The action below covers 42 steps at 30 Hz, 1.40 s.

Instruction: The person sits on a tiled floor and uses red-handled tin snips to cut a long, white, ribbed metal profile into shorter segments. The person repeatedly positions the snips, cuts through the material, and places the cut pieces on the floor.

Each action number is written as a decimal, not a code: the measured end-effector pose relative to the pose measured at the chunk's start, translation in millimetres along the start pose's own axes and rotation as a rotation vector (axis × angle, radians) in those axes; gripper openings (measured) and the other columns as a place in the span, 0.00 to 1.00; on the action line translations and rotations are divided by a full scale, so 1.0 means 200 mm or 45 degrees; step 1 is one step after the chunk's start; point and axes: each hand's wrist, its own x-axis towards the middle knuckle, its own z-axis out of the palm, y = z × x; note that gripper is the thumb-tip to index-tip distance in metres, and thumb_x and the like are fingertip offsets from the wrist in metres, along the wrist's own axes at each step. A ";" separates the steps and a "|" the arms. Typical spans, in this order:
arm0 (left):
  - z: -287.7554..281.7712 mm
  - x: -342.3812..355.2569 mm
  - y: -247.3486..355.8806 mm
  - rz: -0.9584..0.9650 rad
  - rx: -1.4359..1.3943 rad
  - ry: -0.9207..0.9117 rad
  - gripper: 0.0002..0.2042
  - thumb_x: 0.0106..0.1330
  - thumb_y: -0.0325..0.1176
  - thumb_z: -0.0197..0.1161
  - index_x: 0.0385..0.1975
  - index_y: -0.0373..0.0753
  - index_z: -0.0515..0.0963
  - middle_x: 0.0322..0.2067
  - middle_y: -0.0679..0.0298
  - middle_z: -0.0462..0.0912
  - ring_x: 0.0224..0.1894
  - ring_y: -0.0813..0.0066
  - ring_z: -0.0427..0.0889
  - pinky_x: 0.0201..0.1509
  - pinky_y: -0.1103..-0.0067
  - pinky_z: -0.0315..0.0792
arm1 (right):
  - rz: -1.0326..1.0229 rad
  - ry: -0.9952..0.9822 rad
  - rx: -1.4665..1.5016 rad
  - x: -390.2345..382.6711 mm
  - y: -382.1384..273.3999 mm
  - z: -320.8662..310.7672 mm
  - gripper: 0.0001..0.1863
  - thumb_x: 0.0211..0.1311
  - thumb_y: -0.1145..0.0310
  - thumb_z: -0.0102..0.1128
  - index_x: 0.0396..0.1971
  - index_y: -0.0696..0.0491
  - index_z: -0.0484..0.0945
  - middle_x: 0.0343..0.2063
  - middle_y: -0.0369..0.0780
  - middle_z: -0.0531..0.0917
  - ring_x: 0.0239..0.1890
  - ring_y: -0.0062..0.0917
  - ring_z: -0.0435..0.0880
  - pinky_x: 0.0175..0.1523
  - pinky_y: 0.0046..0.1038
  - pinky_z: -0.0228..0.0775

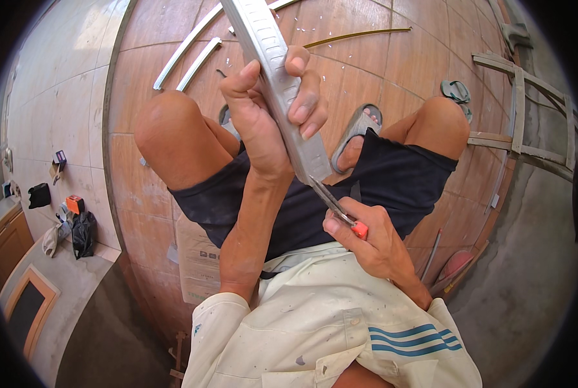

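Note:
My left hand (273, 110) is wrapped round a long grey metal channel (266, 39), slotted along its face. The channel slants from the top of the view down toward my lap. In my right hand (373, 239) is a pair of metal snips (329, 198) with a red grip end showing between the fingers. The tips of the snips meet the channel's near end, at its right corner. How far the blades are apart is too small to tell.
Cut white strips (197, 64) and a brass-coloured strip (360, 35) lie on the tiled floor (405, 71) ahead, among small white scraps. A wooden frame (518, 110) stands at the right, near a pair of flip-flops (456, 92). A cardboard box (198, 258) is beside my left side.

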 end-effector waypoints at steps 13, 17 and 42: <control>0.00 0.00 -0.01 -0.001 0.008 0.057 0.18 0.81 0.50 0.46 0.42 0.39 0.72 0.42 0.64 0.79 0.22 0.80 0.71 0.18 0.81 0.69 | -0.053 0.067 -0.074 0.01 0.01 0.00 0.20 0.78 0.56 0.66 0.36 0.60 0.79 0.16 0.45 0.67 0.19 0.35 0.66 0.30 0.36 0.62; -0.01 0.00 -0.01 0.041 0.098 0.064 0.20 0.80 0.51 0.46 0.41 0.38 0.73 0.42 0.64 0.78 0.22 0.80 0.72 0.19 0.80 0.70 | -0.055 0.083 -0.081 0.01 0.02 0.00 0.20 0.78 0.56 0.66 0.37 0.60 0.79 0.16 0.45 0.68 0.19 0.35 0.66 0.30 0.37 0.62; 0.00 -0.01 -0.02 0.069 0.071 0.047 0.20 0.81 0.52 0.45 0.40 0.39 0.71 0.39 0.65 0.78 0.22 0.81 0.72 0.18 0.81 0.71 | -0.064 0.061 -0.041 0.01 0.04 0.00 0.20 0.79 0.56 0.64 0.35 0.60 0.79 0.16 0.45 0.69 0.18 0.32 0.68 0.29 0.36 0.61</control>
